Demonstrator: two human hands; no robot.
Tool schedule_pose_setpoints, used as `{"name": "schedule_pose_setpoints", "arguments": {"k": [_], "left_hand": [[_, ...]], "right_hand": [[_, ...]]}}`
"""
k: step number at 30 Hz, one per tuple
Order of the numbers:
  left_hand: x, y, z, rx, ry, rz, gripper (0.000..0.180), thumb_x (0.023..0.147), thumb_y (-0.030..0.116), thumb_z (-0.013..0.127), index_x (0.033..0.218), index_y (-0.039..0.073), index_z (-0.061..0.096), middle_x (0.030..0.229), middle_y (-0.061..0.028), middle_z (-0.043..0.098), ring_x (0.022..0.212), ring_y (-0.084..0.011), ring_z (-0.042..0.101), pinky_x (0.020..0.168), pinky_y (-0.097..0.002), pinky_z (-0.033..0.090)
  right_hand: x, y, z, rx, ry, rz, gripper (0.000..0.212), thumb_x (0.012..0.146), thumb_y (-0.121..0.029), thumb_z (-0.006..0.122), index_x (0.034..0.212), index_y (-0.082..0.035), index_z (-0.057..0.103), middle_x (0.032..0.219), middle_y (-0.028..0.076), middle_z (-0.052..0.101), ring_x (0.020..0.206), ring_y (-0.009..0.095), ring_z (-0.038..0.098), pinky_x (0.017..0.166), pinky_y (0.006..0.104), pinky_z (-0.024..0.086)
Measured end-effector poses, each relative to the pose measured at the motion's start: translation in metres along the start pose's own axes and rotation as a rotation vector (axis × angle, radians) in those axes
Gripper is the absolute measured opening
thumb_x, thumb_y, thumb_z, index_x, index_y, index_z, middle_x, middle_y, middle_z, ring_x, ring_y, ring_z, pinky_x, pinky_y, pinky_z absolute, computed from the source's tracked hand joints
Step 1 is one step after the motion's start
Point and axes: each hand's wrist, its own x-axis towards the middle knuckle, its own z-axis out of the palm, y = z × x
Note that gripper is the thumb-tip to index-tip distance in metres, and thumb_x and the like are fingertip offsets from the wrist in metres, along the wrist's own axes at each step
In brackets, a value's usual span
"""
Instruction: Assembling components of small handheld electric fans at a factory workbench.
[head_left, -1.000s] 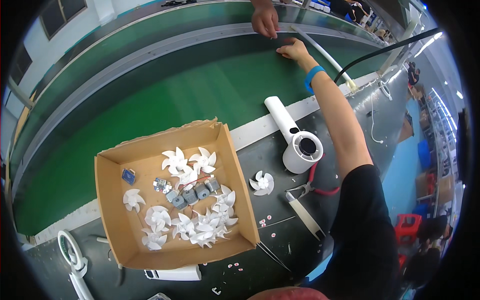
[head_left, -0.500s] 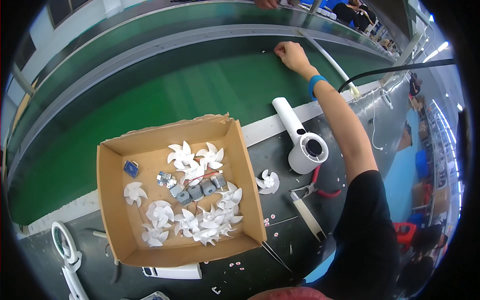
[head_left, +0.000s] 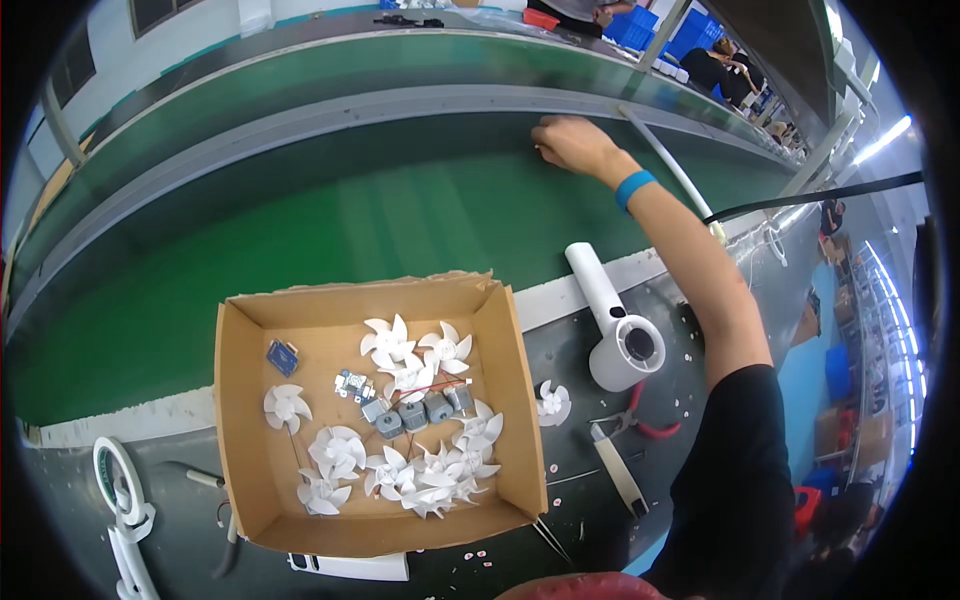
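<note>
My right hand (head_left: 578,146) reaches far over the green conveyor belt (head_left: 400,205), a blue band (head_left: 633,186) at its wrist. Its fingers are curled together, with a tiny white bit showing at the fingertips, too small to name. My left hand is out of view. Nearer me stands an open cardboard box (head_left: 232,420) holding several white fan impellers (head_left: 338,453), small grey motors (head_left: 413,416), a small circuit board (head_left: 354,385) and a blue module (head_left: 283,357). To the box's right lies a white handheld fan housing (head_left: 597,285).
Beside the box are a loose impeller (head_left: 552,403), red-handled pliers (head_left: 655,431), a white-handled blade tool (head_left: 622,478) and tweezers (head_left: 550,540). White shell parts (head_left: 120,490) lie at the left. A white bar (head_left: 668,160) crosses the belt; a black cable (head_left: 810,203) hangs at the right.
My view has shifted, so the box and tools appear lower. My right hand has moved left across the belt onto the spot where a tiny white bit lay; the bit no longer lies apart from the hand.
</note>
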Motion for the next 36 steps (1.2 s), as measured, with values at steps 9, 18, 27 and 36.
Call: {"name": "schedule_pose_setpoints", "arguments": {"k": [9,18,27,36], "left_hand": [[-0.008,0.043,0.009,-0.074,0.421,0.424,0.019,0.094,0.026,0.053,0.094,0.016,0.069,0.08,0.0038,0.063,0.071,-0.005,0.061,0.062,-0.0175,0.047],[-0.033,0.055,-0.002,0.012,0.855,0.914,0.015,0.092,0.021,0.056,0.097,0.012,0.067,0.077,0.0017,0.062,0.067,-0.0063,0.059,0.057,-0.0203,0.045],[-0.063,0.036,0.018,0.024,1.278,1.208,0.013,0.091,0.015,0.059,0.1,0.008,0.064,0.074,-0.0004,0.06,0.064,-0.0076,0.057,0.053,-0.023,0.043],[-0.045,-0.191,-0.09,0.361,1.506,1.45,0.036,0.093,0.014,0.057,0.122,-0.003,0.044,0.069,-0.0074,0.055,0.057,-0.0113,0.051,0.053,-0.025,0.043]], "right_hand": [[0.011,-0.075,-0.014,0.969,0.098,0.233,0.018,0.082,-0.016,0.067,0.087,0.001,0.07,0.07,0.001,0.063,0.065,0.007,0.057,0.066,0.0218,0.049],[0.116,0.068,0.024,0.667,0.448,0.592,0.044,0.081,-0.02,0.07,0.116,0.005,0.062,0.066,0.005,0.065,0.06,0.009,0.06,0.056,0.0256,0.047],[0.045,-0.037,-0.023,0.986,0.371,0.621,0.03,0.087,-0.016,0.067,0.11,0.003,0.066,0.07,0.005,0.065,0.06,0.009,0.06,0.058,0.0236,0.049],[-0.161,-0.222,-0.227,1.275,0.18,0.242,0.013,0.095,-0.007,0.059,0.101,0.003,0.065,0.089,0.004,0.061,0.072,0.007,0.057,0.066,0.0223,0.048]]}}
